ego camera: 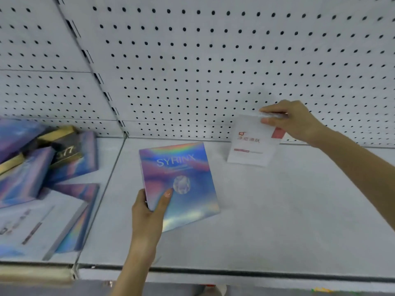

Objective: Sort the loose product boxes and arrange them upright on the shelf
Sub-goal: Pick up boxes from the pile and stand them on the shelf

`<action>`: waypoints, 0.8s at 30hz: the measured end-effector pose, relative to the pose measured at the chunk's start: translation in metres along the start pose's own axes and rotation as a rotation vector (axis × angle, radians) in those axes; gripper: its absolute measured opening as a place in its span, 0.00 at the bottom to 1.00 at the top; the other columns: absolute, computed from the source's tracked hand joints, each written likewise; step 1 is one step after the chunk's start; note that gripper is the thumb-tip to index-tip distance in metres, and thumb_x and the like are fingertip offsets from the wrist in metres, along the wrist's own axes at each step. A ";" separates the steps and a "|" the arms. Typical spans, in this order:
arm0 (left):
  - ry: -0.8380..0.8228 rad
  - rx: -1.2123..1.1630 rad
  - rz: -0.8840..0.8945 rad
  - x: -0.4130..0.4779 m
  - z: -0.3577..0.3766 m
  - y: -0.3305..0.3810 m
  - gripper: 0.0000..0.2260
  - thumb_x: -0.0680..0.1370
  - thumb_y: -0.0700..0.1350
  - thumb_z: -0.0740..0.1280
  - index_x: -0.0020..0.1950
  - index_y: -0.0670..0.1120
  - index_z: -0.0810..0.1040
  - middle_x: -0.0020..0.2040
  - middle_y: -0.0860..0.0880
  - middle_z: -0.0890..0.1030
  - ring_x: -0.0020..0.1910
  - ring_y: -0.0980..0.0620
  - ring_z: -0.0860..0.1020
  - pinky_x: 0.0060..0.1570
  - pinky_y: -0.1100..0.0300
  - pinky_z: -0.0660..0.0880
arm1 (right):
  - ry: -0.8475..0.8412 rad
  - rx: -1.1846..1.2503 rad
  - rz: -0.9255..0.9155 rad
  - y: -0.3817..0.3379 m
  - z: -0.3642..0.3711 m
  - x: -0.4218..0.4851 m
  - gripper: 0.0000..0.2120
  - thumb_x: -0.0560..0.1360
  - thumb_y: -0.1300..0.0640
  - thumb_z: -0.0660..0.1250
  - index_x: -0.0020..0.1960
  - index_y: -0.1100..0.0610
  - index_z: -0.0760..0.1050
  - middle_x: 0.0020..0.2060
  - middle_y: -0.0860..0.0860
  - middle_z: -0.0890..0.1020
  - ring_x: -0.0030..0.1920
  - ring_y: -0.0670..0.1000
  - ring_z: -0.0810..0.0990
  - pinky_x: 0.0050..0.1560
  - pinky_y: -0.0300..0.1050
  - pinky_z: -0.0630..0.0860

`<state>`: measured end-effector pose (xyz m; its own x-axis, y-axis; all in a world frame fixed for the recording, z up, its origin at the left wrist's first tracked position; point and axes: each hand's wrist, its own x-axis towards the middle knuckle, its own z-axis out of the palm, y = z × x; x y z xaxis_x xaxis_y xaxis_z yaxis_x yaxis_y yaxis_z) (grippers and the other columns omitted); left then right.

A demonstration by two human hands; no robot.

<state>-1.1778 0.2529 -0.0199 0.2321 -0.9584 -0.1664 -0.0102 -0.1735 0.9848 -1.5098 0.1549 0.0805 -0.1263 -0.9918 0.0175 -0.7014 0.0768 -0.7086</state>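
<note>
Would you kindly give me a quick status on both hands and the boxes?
Left hand grips holographic box, tilted. Right hand pinches white box, upright near pegboard. Loose boxes piled left, not in the way.

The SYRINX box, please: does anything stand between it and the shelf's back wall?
Nothing visible does: the shelf behind the SYRINX box is bare to the pegboard; the white box in the right hand is further right.

You're looking at a holographic box (pixel 181 182): pink, violet and blue, rainbow sheen, white lettering. Your white box (pixel 250 144) carries red print (a red tab too). Behind, the pegboard (pixel 213 60) is white, dotted black; the pile of boxes (pixel 21 178) shimmers blue-purple, one dark with gold.
</note>
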 end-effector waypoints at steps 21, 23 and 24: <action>-0.069 0.044 -0.126 0.026 0.020 -0.008 0.05 0.75 0.42 0.71 0.49 0.46 0.77 0.43 0.49 0.82 0.39 0.51 0.80 0.39 0.55 0.76 | 0.355 0.477 0.396 0.102 0.041 -0.010 0.15 0.66 0.63 0.78 0.45 0.51 0.76 0.44 0.51 0.83 0.47 0.55 0.82 0.57 0.56 0.79; -0.086 0.047 -0.112 0.025 0.022 -0.008 0.08 0.73 0.43 0.73 0.49 0.46 0.77 0.44 0.48 0.82 0.40 0.50 0.80 0.40 0.56 0.76 | 0.374 0.482 0.402 0.109 0.033 -0.006 0.15 0.66 0.64 0.78 0.45 0.50 0.76 0.43 0.49 0.83 0.47 0.54 0.82 0.58 0.58 0.78; -0.095 0.050 -0.107 0.025 0.023 -0.008 0.09 0.73 0.43 0.74 0.50 0.45 0.77 0.44 0.48 0.82 0.41 0.49 0.80 0.41 0.55 0.76 | 0.379 0.477 0.392 0.111 0.031 -0.005 0.15 0.66 0.63 0.78 0.45 0.49 0.76 0.43 0.48 0.83 0.47 0.54 0.82 0.58 0.59 0.78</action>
<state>-1.1947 0.2255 -0.0330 0.1416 -0.9504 -0.2769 -0.0389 -0.2848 0.9578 -1.5653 0.1649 -0.0205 -0.6006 -0.7907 -0.1188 -0.1836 0.2810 -0.9420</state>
